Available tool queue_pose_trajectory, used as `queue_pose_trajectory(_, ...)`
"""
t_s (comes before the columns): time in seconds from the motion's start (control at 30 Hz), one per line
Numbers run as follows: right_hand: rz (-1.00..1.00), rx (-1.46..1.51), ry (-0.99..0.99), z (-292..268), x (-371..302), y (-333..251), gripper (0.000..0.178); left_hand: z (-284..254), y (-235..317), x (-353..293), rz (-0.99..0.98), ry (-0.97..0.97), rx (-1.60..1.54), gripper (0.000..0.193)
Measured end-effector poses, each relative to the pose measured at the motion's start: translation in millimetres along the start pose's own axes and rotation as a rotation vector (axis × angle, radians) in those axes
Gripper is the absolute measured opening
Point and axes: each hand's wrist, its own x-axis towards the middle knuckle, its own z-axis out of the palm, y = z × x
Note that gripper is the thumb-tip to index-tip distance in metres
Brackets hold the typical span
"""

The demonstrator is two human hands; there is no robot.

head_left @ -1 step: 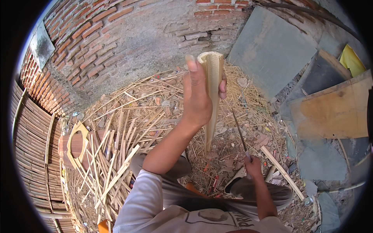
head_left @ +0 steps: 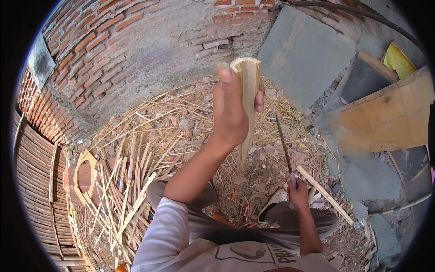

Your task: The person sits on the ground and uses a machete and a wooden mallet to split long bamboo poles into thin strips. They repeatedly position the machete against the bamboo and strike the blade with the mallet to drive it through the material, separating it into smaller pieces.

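In the upper centre our left hand (head_left: pixel 230 115) clasps a split bamboo piece (head_left: pixel 249 90), while right of centre our right hand (head_left: pixel 298 194) grips a knife (head_left: pixel 284 146), and dark lettering (head_left: pixel 282 254) marks our shirt (head_left: pixel 199 255) at the bottom.

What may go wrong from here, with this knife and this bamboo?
The long knife in the right hand might cut the left hand if swung toward the split bamboo piece gripped there. The bamboo's split edges might splinter into that hand. If dropped, the knife might strike the shoe nearby.
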Motion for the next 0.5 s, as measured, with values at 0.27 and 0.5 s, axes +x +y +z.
queue_pose_trajectory(0.27,-0.172,0.51,0.186,-79.4,-134.1,-150.7,0.03,73.4,-81.0,-25.5,0.107,-0.071,-0.041,0.075)
queue_pose_trajectory(0.5,-0.286,0.586,0.106,-72.5,-174.4,-175.3,0.027,88.0,-110.8,-41.7,0.113,-0.052,-0.036,0.074)
